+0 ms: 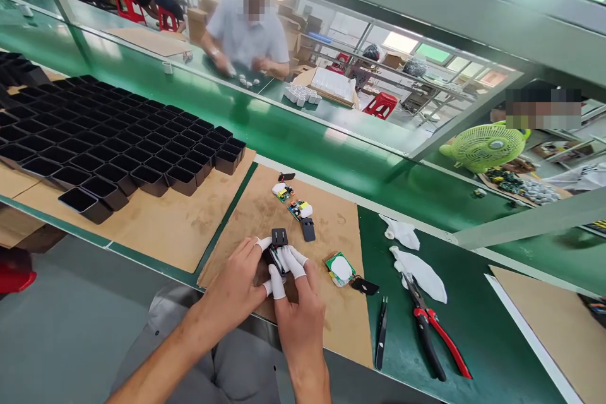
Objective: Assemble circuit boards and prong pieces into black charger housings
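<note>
My left hand (237,287) and my right hand (296,300) meet over a brown cardboard sheet (331,322), fingers in white finger cots. Together they pinch a small black plug housing (278,246), its top sticking up above my fingertips. Just beyond lie two small circuit boards (291,201) and a black plug cover (307,228). To the right of my right hand sits a green-edged board with a white part (339,269) and a small black piece (364,286).
Several rows of black open housings (113,145) fill the cardboard at left. Black tweezers (381,331), red-handled pliers (433,328) and white cloths (416,262) lie on the green bench at right. A green fan (483,146) stands beyond. A person works across the belt.
</note>
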`<state>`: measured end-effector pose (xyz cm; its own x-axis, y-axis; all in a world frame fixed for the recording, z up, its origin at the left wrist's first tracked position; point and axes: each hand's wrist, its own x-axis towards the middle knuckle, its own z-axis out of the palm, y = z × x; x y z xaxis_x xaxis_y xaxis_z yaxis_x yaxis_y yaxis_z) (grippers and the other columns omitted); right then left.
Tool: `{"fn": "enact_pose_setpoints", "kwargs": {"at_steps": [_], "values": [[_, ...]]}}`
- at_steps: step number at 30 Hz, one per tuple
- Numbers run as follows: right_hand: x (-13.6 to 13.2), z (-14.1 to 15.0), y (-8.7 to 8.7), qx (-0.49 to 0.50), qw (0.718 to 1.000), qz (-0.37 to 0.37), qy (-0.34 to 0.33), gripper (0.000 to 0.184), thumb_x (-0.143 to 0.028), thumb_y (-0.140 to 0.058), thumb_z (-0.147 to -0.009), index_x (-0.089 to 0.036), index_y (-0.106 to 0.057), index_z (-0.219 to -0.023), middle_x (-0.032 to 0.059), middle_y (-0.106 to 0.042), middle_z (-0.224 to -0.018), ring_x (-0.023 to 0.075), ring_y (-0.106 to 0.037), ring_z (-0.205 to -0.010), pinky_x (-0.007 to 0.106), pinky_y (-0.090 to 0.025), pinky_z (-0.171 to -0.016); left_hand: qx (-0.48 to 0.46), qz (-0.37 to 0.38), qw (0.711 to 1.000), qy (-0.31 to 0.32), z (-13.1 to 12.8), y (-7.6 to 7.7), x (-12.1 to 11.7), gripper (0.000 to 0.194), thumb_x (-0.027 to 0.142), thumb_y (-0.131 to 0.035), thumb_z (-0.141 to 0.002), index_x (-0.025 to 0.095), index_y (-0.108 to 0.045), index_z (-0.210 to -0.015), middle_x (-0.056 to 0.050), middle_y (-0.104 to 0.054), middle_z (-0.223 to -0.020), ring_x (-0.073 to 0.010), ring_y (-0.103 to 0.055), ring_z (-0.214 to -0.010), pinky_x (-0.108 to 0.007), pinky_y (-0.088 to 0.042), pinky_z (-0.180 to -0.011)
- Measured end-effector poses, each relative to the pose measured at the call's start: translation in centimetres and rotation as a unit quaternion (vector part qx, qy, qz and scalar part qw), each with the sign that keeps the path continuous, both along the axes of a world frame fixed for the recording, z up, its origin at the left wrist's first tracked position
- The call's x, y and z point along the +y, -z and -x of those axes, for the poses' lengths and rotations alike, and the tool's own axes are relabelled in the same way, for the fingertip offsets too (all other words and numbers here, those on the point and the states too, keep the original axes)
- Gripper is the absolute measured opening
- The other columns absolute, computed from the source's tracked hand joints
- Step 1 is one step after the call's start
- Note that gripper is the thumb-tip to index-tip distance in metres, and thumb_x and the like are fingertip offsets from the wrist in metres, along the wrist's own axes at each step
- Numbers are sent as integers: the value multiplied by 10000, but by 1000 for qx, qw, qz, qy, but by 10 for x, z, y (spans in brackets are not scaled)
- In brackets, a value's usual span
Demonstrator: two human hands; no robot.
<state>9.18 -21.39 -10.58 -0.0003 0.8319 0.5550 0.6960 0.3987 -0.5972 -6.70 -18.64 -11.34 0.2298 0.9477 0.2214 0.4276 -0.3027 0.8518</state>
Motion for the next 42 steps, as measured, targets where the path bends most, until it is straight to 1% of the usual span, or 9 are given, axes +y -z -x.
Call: {"fn": "enact_pose_setpoints", "kwargs": {"at_steps": [5,16,19,22,24,26,30,35,42], "values": [[0,-1,-2,0,999,-34,-17,487,-153,-708,-1108,-311,-704,-1569,141,-791,-1376,295,-814,-1277,437,-731,-1017,0,1,1000,-5,-1,2,1,494,16,-661,-832,232,-616,-1274,-117,-715,-1342,-368,-644,-1372,-605,-562,-1198],[-7,0,2,18,996,-79,-33,531,-8,-720,-1053,-329,-781,-1472,137,-795,-1393,270,-820,-1271,384,-735,-982,-37,14,999,-26,-4,-6,0,453,60,-724,-817,222,-642,-1233,-112,-714,-1233,-365,-671,-1225,-552,-602,-1053],[-5,-9,-9,21,998,-41,-31,413,-103,-729,-1072,-329,-812,-1408,118,-826,-1303,280,-829,-1205,421,-730,-977,-55,20,998,-25,-2,-8,0,366,93,-719,-828,223,-666,-1166,-117,-731,-1192,-371,-682,-1177,-543,-594,-1010],[0,-32,-29,59,998,21,-20,388,-257,-741,-1084,-334,-764,-1464,116,-818,-1364,318,-780,-1308,556,-647,-1167,-88,38,995,1,6,-15,1,411,181,-816,-773,223,-699,-1164,-95,-767,-1170,-347,-729,-1125,-487,-602,-986],[8,-49,-43,86,988,112,-69,465,-374,-745,-1090,-347,-709,-1553,126,-747,-1552,351,-670,-1508,634,-510,-1316,-116,57,991,31,14,-22,2,443,209,-861,-719,233,-727,-1140,-52,-799,-1129,-300,-766,-1060,-411,-616,-946],[17,-60,-51,128,955,219,-153,489,-463,-749,-1091,-368,-711,-1569,111,-718,-1621,349,-652,-1546,617,-481,-1344,-144,76,985,58,22,-27,3,431,212,-867,-684,237,-747,-1098,-12,-820,-1065,-258,-783,-995,-351,-620,-914],[28,-55,-48,212,916,276,-199,390,-540,-799,-1053,-346,-834,-1390,98,-834,-1444,313,-807,-1330,496,-643,-1190,-179,96,976,78,30,-30,5,425,210,-851,-658,221,-774,-1076,-8,-828,-1052,-245,-775,-990,-333,-604,-927],[28,-39,-37,231,927,240,-175,298,-529,-823,-1030,-298,-874,-1211,97,-890,-1241,295,-852,-1172,465,-700,-1077,-199,102,971,81,31,-29,3,460,220,-832,-660,217,-780,-1116,-27,-835,-1095,-258,-774,-1021,-356,-598,-949],[16,-38,-49,218,947,182,-147,161,-420,-865,-1004,-295,-914,-1093,94,-888,-1153,268,-853,-1021,409,-722,-915,-173,76,980,64,27,-33,1,413,189,-828,-641,230,-736,-1042,-6,-812,-1030,-243,-755,-949,-339,-577,-872]]}}
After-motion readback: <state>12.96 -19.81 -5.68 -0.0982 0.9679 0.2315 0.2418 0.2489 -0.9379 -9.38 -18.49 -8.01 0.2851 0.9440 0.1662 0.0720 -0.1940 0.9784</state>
